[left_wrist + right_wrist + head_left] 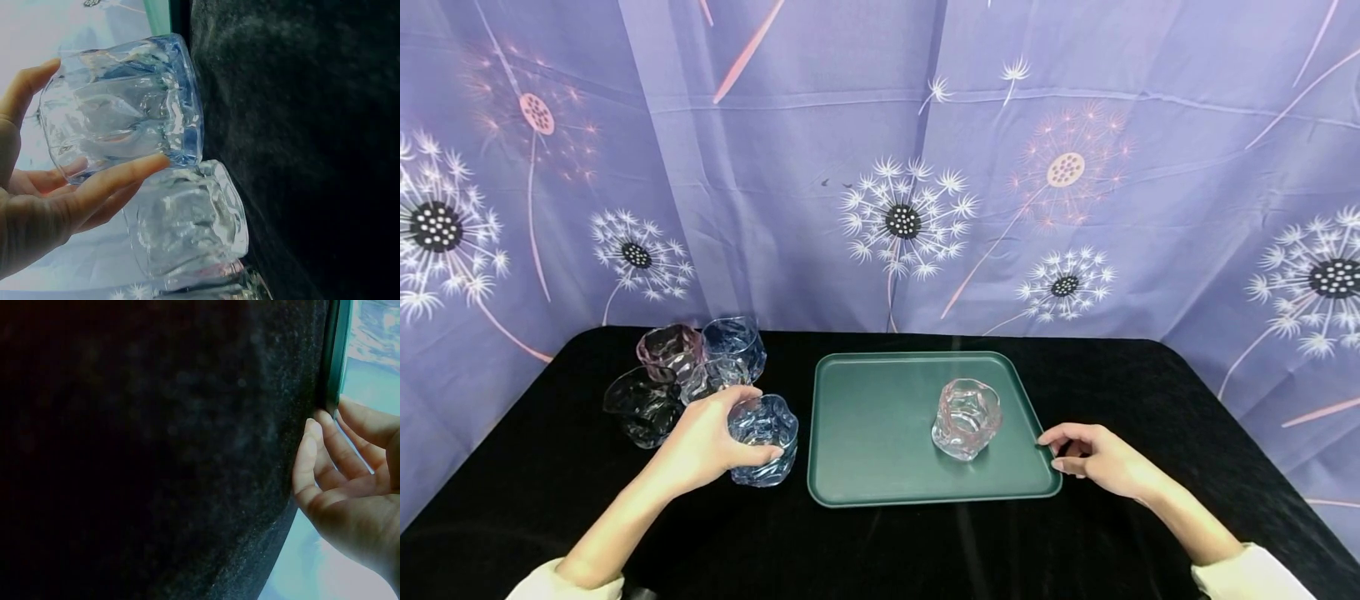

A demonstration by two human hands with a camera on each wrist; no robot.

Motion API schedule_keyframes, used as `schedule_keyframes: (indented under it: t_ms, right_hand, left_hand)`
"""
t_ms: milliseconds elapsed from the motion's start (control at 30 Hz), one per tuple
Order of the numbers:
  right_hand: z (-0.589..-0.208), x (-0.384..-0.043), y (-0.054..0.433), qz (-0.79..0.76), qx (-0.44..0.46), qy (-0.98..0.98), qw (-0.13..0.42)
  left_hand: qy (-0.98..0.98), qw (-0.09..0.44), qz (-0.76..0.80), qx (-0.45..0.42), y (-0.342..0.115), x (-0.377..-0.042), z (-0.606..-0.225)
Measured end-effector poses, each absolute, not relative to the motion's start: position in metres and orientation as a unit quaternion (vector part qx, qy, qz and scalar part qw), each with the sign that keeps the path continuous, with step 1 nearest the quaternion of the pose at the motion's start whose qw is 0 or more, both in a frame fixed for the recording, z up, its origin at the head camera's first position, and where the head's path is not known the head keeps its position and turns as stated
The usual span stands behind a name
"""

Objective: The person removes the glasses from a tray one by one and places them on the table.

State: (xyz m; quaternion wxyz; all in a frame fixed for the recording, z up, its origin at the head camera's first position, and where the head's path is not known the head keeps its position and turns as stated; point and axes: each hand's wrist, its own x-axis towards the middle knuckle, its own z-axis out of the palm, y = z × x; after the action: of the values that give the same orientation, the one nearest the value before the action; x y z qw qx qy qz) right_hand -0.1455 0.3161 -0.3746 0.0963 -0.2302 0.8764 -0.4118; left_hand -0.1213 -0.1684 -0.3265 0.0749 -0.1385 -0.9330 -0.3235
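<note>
Lavender fabric printed with dandelions, the backdrop [805,250], hangs behind everything we see, and below it spreads the black-covered table [887,550]. On this we find the green tray [876,433], lying flat. At its right side, near the front corner, the right hand [1101,461] touches the rim with thumb and index fingertips, which sit apart along the edge; the other fingers curl loosely, and we cannot tell whether the rim is pinched. Left of the tray, the left hand [706,440] has thumb and fingers spread around the blue glass [764,442], pinching its sides; we see it upright, but cannot tell whether its base touches the table. Beyond that hand we make out four tumblers bunched together: the dark glass [642,406], the pink glass [668,350], the second blue glass [735,342] and the clear glass [713,377]. One pale pink glass [967,419] stands on the tray's right half.
</note>
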Motion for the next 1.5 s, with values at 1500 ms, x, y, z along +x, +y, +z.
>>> schedule_keyframes:
  t_ms: [1500]
  right_hand:
    - [-0.375,-0.147,0.317,-0.416,-0.213,0.877,0.113]
  left_hand:
    - [-0.969,0.068,-0.237,-0.028,-0.281,-0.082,-0.330]
